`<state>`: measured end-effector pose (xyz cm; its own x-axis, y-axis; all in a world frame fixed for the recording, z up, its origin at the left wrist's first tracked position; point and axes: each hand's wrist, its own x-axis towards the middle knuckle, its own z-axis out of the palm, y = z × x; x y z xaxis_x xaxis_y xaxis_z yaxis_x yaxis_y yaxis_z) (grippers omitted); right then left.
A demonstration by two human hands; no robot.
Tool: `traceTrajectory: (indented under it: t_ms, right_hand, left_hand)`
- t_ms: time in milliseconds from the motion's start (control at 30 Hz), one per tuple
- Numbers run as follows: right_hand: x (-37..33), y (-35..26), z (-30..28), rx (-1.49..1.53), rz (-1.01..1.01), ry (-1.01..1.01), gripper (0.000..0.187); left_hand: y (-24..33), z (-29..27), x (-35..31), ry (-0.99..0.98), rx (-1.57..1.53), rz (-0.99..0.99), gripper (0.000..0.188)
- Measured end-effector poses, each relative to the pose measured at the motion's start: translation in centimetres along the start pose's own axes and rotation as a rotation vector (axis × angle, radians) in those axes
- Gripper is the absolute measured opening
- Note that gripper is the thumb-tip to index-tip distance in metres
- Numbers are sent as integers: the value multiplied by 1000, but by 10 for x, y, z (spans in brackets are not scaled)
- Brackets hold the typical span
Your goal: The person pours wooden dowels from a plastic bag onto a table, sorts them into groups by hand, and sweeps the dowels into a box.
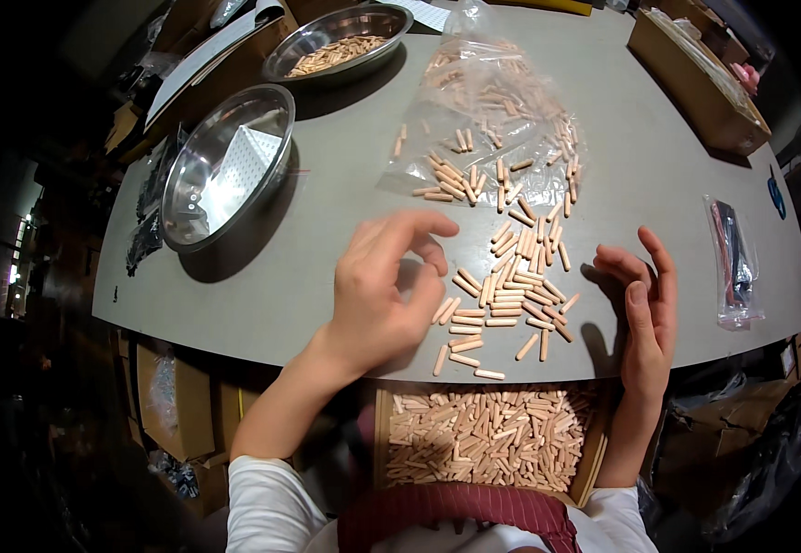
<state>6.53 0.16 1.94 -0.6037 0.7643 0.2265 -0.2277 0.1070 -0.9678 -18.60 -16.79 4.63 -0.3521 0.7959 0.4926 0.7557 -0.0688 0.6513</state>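
A loose scatter of small wooden dowel pins [511, 295] lies on the grey table between my two hands. On their left side is my left hand [391, 276], its fingers loosely bent and apart, with nothing seen in it. To the right of the pins, my right hand [644, 313] is open, palm turned toward them, holding nothing. Just beyond the pile, a clear plastic bag [483, 120] lies on its side with many more pins in it and at its mouth. Below the table's front edge, a cardboard box [384, 433] full of dowel pins sits close to my body.
A steel bowl [285, 129] with a white perforated sheet in it stands on the left. Behind it, another steel bowl [391, 41] holds pins. On the right are a long cardboard box [695, 92], a small plastic packet [734, 267] and a blue object [776, 194].
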Motion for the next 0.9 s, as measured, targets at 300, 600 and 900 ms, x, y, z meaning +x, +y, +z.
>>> traceTrajectory:
  t_ms: [300, 600, 900]
  right_hand:
    - [-7, -5, 0, -214, 41, -126, 37]
    - [-7, -7, -1, -249, 43, -149, 38]
    - [-7, -9, 2, -176, 101, -91, 34]
  left_hand:
    - [-5, -1, -3, -20, -71, -249, 27]
    - [13, -14, -27, -124, 78, -120, 23]
    - [10, -9, -22, -149, 151, -116, 16]
